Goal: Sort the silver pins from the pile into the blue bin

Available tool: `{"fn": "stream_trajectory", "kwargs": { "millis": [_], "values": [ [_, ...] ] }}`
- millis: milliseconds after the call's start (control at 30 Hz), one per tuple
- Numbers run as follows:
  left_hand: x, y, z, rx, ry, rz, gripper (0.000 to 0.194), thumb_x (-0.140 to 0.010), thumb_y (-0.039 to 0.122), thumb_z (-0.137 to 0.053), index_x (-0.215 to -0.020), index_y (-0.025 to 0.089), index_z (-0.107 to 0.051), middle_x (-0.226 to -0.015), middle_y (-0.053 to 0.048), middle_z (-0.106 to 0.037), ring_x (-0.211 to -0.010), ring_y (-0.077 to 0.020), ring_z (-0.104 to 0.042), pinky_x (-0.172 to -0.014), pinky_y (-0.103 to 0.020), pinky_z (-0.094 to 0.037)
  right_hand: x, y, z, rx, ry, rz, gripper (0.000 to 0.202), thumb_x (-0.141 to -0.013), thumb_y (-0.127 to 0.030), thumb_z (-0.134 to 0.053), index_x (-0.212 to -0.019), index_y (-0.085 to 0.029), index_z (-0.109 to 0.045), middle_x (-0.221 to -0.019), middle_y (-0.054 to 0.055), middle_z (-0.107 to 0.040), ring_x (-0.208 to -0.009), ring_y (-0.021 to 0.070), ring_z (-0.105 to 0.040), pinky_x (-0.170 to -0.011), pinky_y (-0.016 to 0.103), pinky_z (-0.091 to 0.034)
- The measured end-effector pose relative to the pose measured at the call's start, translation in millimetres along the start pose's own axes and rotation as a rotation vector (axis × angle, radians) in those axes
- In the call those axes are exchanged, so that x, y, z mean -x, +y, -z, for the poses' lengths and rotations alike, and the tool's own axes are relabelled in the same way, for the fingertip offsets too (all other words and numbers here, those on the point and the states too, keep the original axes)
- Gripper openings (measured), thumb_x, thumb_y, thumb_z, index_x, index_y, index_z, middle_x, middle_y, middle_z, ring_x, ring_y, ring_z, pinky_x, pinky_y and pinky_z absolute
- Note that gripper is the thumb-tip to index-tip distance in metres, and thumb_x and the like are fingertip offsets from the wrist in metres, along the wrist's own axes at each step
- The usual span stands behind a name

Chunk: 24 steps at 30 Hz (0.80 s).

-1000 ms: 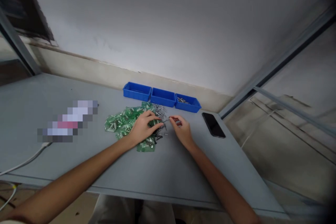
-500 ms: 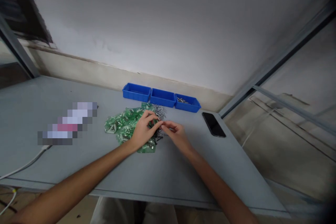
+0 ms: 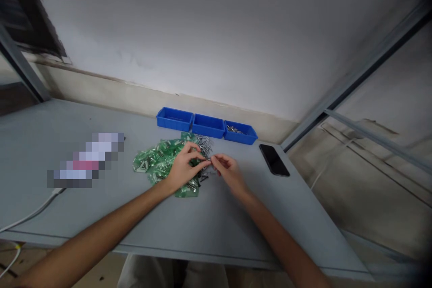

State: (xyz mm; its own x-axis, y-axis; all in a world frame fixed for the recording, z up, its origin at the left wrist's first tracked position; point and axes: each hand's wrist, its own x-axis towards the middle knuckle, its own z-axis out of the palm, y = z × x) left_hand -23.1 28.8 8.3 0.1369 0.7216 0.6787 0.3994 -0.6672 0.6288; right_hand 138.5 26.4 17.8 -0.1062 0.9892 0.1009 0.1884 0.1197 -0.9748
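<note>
My left hand (image 3: 185, 166) is over the right part of a green plastic bag (image 3: 162, 157) with small metal parts in it. Its thumb and forefinger pinch one end of a small metal piece (image 3: 209, 159). From the right, my right hand (image 3: 228, 171) meets it, fingertips closed on the other end of that piece. Loose silvery screws (image 3: 205, 144) lie in a heap just behind the hands, and a few darker ones show under the fingers.
Three blue bins stand in a row by the wall: left (image 3: 174, 119), middle (image 3: 208, 126) and right (image 3: 240, 132), the right one holding metal parts. A black phone (image 3: 274, 160) lies at the right. A blurred-out object (image 3: 89, 157) with a white cable is at the left.
The fingertips have drawn slightly apart, and the small metal piece now shows between them. The bag and bins keep their places.
</note>
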Motion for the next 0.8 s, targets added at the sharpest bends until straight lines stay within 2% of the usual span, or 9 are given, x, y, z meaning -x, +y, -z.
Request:
{"fn": "stream_trajectory", "kwargs": {
  "millis": [100,200,300,367,433,567,633,800],
  "values": [
    [2.7,-0.6,-2.3,-0.05,-0.113,0.007,0.019,-0.075,0.034,-0.066,-0.084,0.017,-0.064,-0.094,-0.005,-0.053,-0.088,-0.0176,-0.056,-0.08,-0.032,-0.047,-5.5,4.9,5.1,-0.004,0.013,0.005,0.03,-0.072,-0.045,-0.061,-0.081,-0.017,-0.065,-0.067,0.001,-0.063,-0.055,0.0117,-0.054,-0.046,0.021,-0.04],
    [3.7,-0.9,-1.6,-0.126,-0.152,0.043,0.032,-0.073,0.037,-0.067,-0.098,0.019,-0.061,-0.096,-0.005,-0.054,-0.087,-0.0184,-0.056,-0.079,-0.033,-0.048,-17.1,11.1,20.4,0.018,0.09,0.006,0.036,-0.072,-0.047,-0.059,-0.088,-0.016,-0.066,-0.074,0.004,-0.065,-0.055,0.0116,-0.053,-0.045,0.022,-0.04],
    [2.4,-6.1,1.6,-0.187,-0.163,0.023,0.016,-0.077,0.033,-0.063,-0.085,0.02,-0.066,-0.096,-0.005,-0.055,-0.088,-0.0181,-0.056,-0.08,-0.033,-0.047,-32.0,19.3,43.6,0.031,0.21,0.0,0.041,-0.071,-0.049,-0.058,-0.096,-0.017,-0.066,-0.084,0.008,-0.066,-0.058,0.0121,-0.053,-0.044,0.021,-0.04],
    [1.0,-11.3,3.8,-0.223,-0.189,-0.019,0.013,-0.081,0.029,-0.06,-0.077,0.02,-0.068,-0.098,-0.005,-0.055,-0.089,-0.0177,-0.056,-0.08,-0.032,-0.047,-41.9,25.0,59.0,0.026,0.281,0.0,0.042,-0.07,-0.049,-0.059,-0.096,-0.017,-0.067,-0.087,0.009,-0.066,-0.061,0.0125,-0.055,-0.043,0.02,-0.04],
    [-0.5,-15.4,5.4,-0.255,-0.201,-0.05,0.015,-0.083,0.026,-0.055,-0.08,0.02,-0.069,-0.1,-0.006,-0.055,-0.09,-0.0175,-0.056,-0.08,-0.032,-0.047,-51.9,28.9,72.0,0.033,0.339,-0.004,0.042,-0.068,-0.048,-0.06,-0.094,-0.016,-0.067,-0.084,0.009,-0.066,-0.06,0.0127,-0.056,-0.043,0.021,-0.041],
    [-3.2,-17.3,6.5,-0.275,-0.176,-0.034,0.015,-0.084,0.025,-0.054,-0.083,0.019,-0.068,-0.101,-0.007,-0.055,-0.089,-0.0179,-0.057,-0.082,-0.034,-0.047,-76.9,24.8,91.0,0.069,0.428,0.031,0.042,-0.067,-0.047,-0.06,-0.092,-0.014,-0.068,-0.078,0.007,-0.067,-0.046,0.0082,-0.049,-0.04,0.021,-0.04],
    [-4.1,-17.8,6.8,-0.272,-0.147,-0.011,0.013,-0.081,0.028,-0.059,-0.08,0.018,-0.068,-0.099,-0.006,-0.055,-0.089,-0.0184,-0.056,-0.082,-0.035,-0.047,-90.9,18.0,97.4,0.082,0.437,0.053,0.043,-0.069,-0.047,-0.058,-0.096,-0.015,-0.066,-0.084,0.008,-0.067,-0.044,0.0072,-0.048,-0.04,0.021,-0.041],
    [-5.9,-24.4,7.9,-0.283,-0.074,-0.012,0.02,-0.076,0.037,-0.064,-0.07,0.018,-0.066,-0.092,-0.004,-0.053,-0.085,-0.0176,-0.056,-0.08,-0.034,-0.048,-104.9,8.6,96.0,0.217,0.29,0.058,0.051,-0.071,-0.041,-0.059,-0.116,-0.017,-0.057,-0.095,0.01,-0.067,-0.055,0.0119,-0.06,-0.044,0.022,-0.047]
  ]
}}
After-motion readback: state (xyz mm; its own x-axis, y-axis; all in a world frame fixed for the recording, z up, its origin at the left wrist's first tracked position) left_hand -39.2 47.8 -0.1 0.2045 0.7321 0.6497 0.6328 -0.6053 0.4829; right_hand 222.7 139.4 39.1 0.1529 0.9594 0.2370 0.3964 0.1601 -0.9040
